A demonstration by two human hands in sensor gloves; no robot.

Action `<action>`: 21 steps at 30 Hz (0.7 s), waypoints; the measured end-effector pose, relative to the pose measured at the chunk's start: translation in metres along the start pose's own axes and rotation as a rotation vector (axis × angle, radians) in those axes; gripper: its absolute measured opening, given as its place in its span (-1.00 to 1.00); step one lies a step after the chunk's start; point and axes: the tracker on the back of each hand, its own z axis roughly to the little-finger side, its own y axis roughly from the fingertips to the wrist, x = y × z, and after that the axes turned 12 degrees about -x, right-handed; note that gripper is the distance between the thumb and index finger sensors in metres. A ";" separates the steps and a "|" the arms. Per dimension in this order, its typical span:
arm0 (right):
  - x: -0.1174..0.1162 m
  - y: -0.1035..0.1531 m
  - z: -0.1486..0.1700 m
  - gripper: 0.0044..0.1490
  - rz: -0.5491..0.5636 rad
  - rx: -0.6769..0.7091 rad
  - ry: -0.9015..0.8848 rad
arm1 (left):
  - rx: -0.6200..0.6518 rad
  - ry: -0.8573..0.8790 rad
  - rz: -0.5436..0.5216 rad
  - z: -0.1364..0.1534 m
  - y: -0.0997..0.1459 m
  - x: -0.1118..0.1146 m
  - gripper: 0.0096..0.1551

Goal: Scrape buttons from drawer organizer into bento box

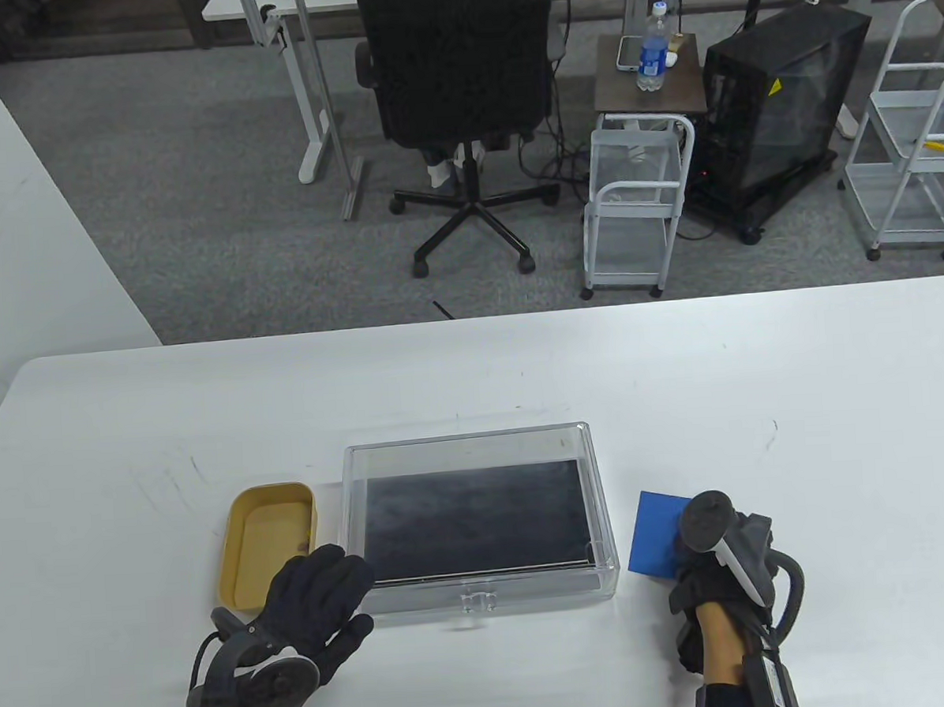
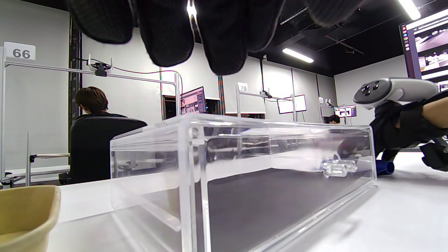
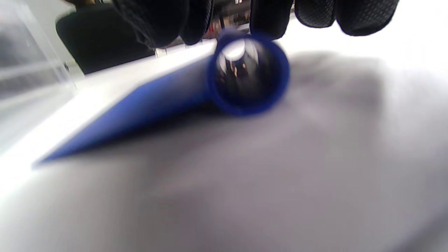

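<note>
The clear drawer organizer (image 1: 481,519) sits mid-desk; rigid, glossy acrylic with a dark matte liner, likely slippery, best steadied by its walls; no buttons are discernible inside. The tan bento box (image 1: 267,542), smooth with rounded corners, lies just beside it at 9 o'clock. The blue scraper (image 1: 657,532), a thin stiff sheet with a rolled tubular handle, lies at 3 o'clock; light, best taken by that roll. The right hand (image 1: 709,586) curls over the handle; whether its grip pinches cannot be told. The left hand (image 1: 315,607) hovers spread near the organizer's corner, holding nothing.
</note>
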 end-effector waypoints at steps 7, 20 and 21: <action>0.037 0.032 -0.010 -0.29 0.217 0.103 -0.165 | -0.005 0.001 0.004 0.001 0.000 0.001 -0.31; 0.056 0.085 -0.041 -0.29 0.353 0.364 -0.315 | -0.006 -0.007 0.003 0.002 -0.001 0.001 -0.32; 0.056 0.090 -0.045 -0.29 0.356 0.391 -0.317 | -0.006 -0.008 0.003 0.002 -0.001 0.001 -0.32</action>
